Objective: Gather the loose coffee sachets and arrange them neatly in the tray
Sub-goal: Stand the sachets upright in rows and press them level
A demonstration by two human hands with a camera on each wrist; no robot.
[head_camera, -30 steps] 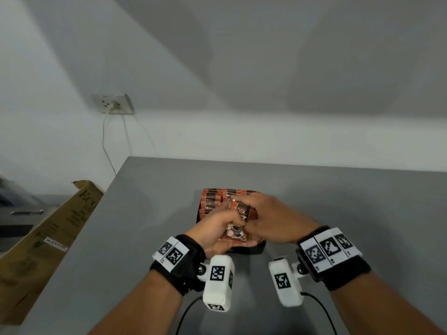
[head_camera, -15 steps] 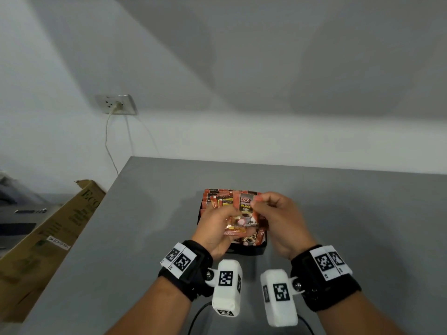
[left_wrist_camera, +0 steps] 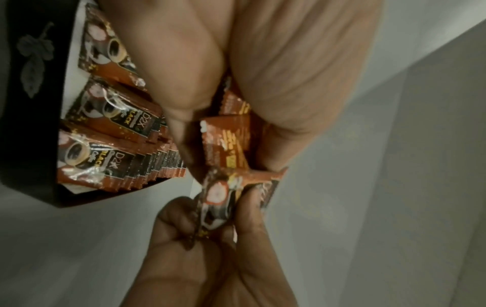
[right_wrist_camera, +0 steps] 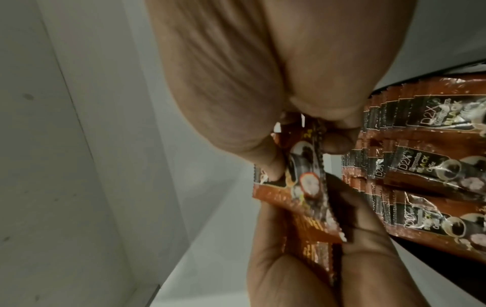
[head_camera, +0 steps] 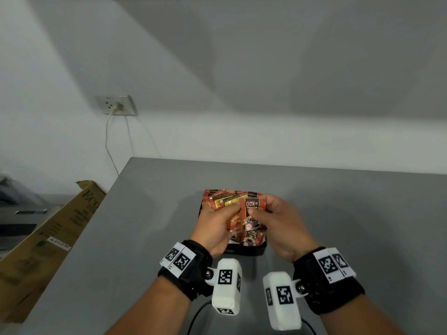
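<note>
Both hands hold sachets above the black tray [head_camera: 244, 250], which stands on the grey table [head_camera: 338, 213]: the left hand [head_camera: 215, 228] grips a small bundle [head_camera: 223, 201], and the right hand [head_camera: 280, 223] pinches one sachet [head_camera: 251, 210]. The bundle is slippery, so I think some may slide out or land crooked on the packed rows [left_wrist_camera: 147, 166]. A cardboard box [head_camera: 48, 238] and a wall socket [head_camera: 116, 105] are well apart, not in the way.

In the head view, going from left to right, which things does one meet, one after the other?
Cardboard box → wall socket → left hand → sachet marked D2X → right hand. The tray lies under both hands, so it has no clear place in the order.
</note>
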